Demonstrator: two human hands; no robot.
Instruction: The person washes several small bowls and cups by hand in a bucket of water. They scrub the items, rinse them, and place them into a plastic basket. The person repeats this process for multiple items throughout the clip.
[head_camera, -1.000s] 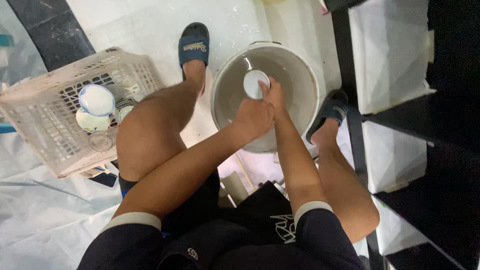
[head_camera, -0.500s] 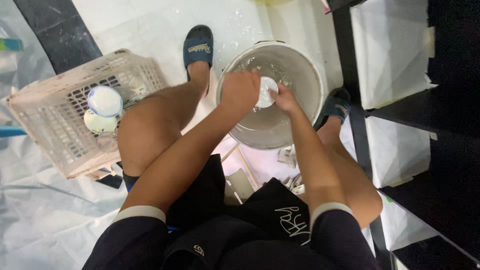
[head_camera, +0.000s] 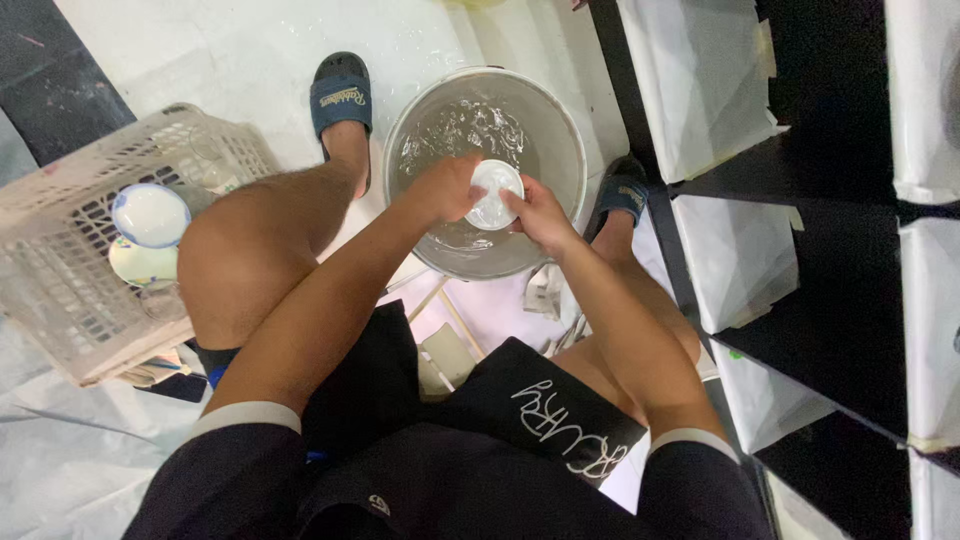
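Head view: the small white bowl (head_camera: 495, 190) sits directly between the 2 hands, held over the water inside the big metal basin (head_camera: 560, 120), its open mouth turned up toward the camera, so it has no real long axis to speak of. The left hand (head_camera: 445, 190) is curled around the bowl's left rim, fingers closed on it; the right hand (head_camera: 540, 215) grips the lower right edge, thumb over the rim. Both touch it, neither nearer than the other. The basin stands on the floor between the person's sandalled feet, knees bent to either side. Well off to the left, past the left knee, a pale plastic basket (head_camera: 60, 300) holds 2 more bowls (head_camera: 150, 215). Black shelving (head_camera: 850, 340) stands on the right. Nothing blocks the hands
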